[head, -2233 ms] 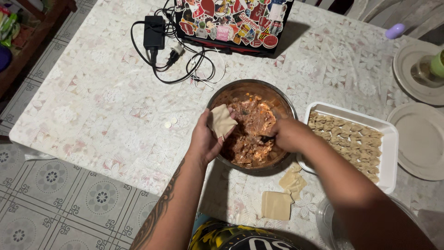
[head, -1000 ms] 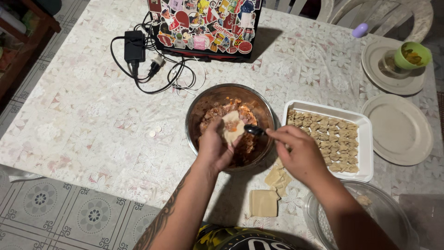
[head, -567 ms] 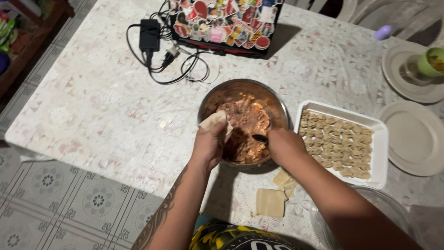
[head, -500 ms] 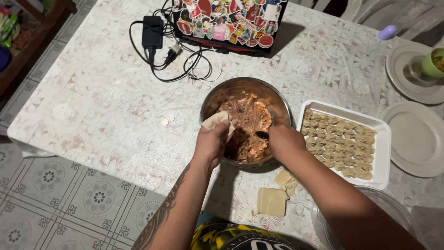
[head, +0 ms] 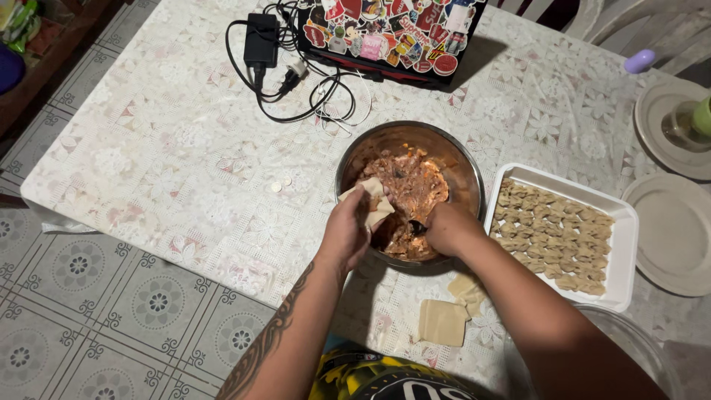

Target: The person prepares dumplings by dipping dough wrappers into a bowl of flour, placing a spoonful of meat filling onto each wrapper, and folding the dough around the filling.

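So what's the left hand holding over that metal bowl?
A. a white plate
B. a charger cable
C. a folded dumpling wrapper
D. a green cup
C: the left hand pinches a pale folded dumpling wrapper above the metal bowl of minced filling, while the right hand dips a dark utensil into the filling.

home dining table [head: 170, 148], lace tablecloth, tiled floor [head: 89, 311], plates [head: 678, 233]
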